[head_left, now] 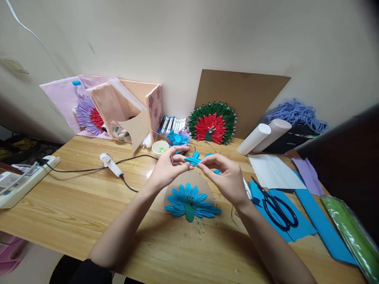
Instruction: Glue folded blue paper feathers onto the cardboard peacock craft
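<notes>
Above the table, my left hand (173, 161) and my right hand (221, 172) both pinch a small folded strip of blue crepe paper (193, 159) between them. The left grips its left end and the right its right end. Below my hands lies a blue paper peacock (189, 202), with petal-shaped feathers fanned round a teal body. It rests on a rounded piece of cardboard (192, 179). More blue paper pieces (209, 155) lie just behind my fingers, partly hidden by them.
Black scissors (280, 209) lie on blue crepe paper (302, 227) at the right, near a green plastic-wrapped pack (349, 236). A small white cup (160, 147) stands behind my left hand. A glue gun (111, 165) and a power strip (28, 181) are at left. A red-green paper peacock (211, 122) leans at the back.
</notes>
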Demonstrator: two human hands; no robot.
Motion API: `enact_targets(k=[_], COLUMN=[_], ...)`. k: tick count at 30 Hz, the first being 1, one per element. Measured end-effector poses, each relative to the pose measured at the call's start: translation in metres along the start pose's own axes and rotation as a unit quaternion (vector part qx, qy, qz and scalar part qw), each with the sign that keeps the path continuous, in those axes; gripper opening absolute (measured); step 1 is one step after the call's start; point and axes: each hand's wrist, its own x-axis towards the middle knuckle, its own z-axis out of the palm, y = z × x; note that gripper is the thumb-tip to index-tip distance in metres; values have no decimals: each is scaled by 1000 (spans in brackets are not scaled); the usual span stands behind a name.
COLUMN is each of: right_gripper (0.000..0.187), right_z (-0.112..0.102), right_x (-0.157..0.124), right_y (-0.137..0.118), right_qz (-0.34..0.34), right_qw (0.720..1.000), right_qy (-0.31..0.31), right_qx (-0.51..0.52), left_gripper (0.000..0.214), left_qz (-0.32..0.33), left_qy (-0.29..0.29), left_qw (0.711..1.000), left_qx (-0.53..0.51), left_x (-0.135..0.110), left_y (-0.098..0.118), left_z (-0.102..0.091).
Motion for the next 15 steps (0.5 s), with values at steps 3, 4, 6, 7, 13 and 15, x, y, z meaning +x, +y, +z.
enact_targets(k=[3, 4, 6, 7, 13, 15], right_gripper=[6, 6, 6, 6, 6, 5], right_z=[0, 0, 0, 0, 1, 1], right_x=[0, 0, 0, 0, 0, -1], right_y=[0, 0, 1, 1, 0, 0], right_qz=[1, 1, 1, 0, -9, -15], right_qw=[1000, 1000, 1000, 1000, 1000, 1000], right_qy=[1, 2, 2, 1, -9, -10], right_qx=[-2, -3, -4, -3, 4, 1], left_gripper=[50, 51, 52, 53, 47, 44], left_qz=[-3, -2, 0, 1, 4, 5], left_qy=[3, 3, 2, 3, 9, 7], left_qw=[1000, 1000, 1000, 999, 1000, 1000], left_qx=[7, 12, 27, 33, 15, 5], left_x=[0, 0, 0, 0, 1, 2], left_y=[2, 2, 3, 3, -2, -3], left_z=[0, 0, 0, 1, 2, 2])
